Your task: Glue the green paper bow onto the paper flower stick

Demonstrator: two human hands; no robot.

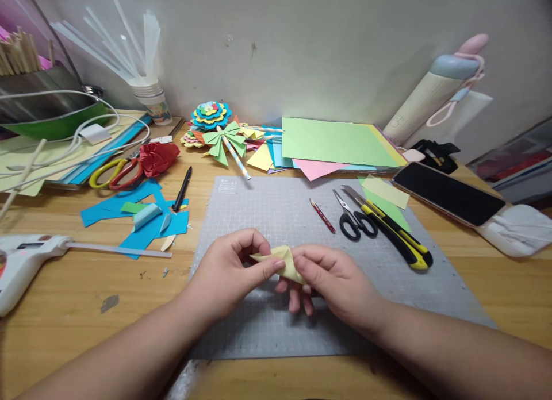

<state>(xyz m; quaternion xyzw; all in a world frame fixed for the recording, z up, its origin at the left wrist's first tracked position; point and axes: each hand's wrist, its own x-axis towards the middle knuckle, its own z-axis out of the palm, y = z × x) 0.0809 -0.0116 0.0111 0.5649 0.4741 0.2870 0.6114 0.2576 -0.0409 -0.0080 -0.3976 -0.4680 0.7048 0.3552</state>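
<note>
A small folded piece of pale yellow paper (293, 268) is held between both hands, above the grey cutting mat (241, 210). My left hand (237, 265) pinches its left part between thumb and fingers. My right hand (328, 279) grips the right side, thumb on top and fingers curled beneath. Just beyond the hands lie a dark red pencil (322, 216), black-handled scissors (353, 217) and a yellow-and-black utility knife (399, 234). Parts of the paper are covered by my fingers.
Blue paper scraps (142, 227), a black pen (183, 188) and a white glue gun (34, 256) lie left. Behind are paper flowers (211, 115) and green paper sheets (332, 141). A phone (448, 193) and a pale bottle (425, 98) are right.
</note>
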